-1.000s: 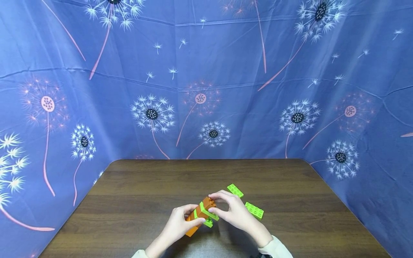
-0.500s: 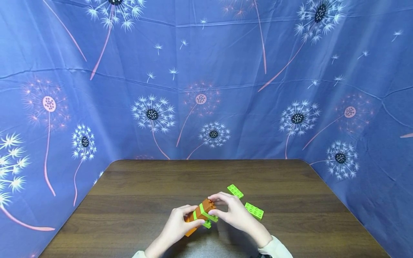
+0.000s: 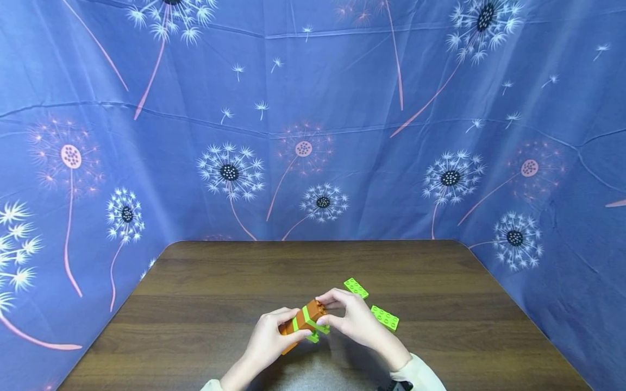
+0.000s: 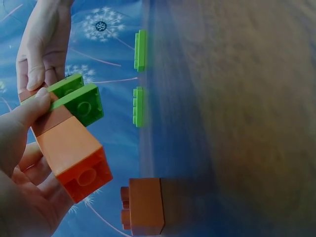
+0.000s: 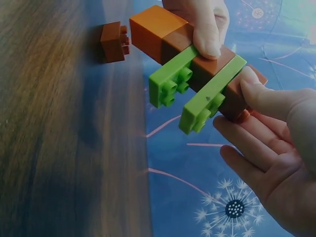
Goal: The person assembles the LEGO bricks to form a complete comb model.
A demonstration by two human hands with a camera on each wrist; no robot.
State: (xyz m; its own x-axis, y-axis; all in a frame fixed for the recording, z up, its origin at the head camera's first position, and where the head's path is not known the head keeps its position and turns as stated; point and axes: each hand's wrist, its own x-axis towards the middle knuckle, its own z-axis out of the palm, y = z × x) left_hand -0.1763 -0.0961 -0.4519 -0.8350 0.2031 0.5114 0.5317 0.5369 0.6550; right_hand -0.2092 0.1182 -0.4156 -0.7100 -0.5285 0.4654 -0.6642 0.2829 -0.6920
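Observation:
A stack of toy building bricks point(image 3: 301, 317) is held tilted above the table: an orange brick point(image 4: 71, 145) at the lower end, then brown bricks with two green plates point(image 5: 173, 79) between them, jutting out to one side. My left hand point(image 3: 268, 338) grips the stack around its middle, thumb on a brown brick near the green plates. At the upper end, my right hand point(image 3: 359, 320) pinches the last brown brick point(image 5: 234, 98) between thumb and fingers. Fingers cover part of the stack in every view.
Two loose green plates, a farther one point(image 3: 356, 288) and a nearer one point(image 3: 385, 317), lie studs up right of my right hand. A separate brown brick point(image 4: 146, 206) stands on the wooden table point(image 3: 220, 277), hidden in the head view. Blue patterned cloth point(image 3: 313, 108) hangs behind.
The stack has turned slightly in my hands, so less of the lower green plate and orange end shows. Both hands keep their holds, and the loose plates stay put.

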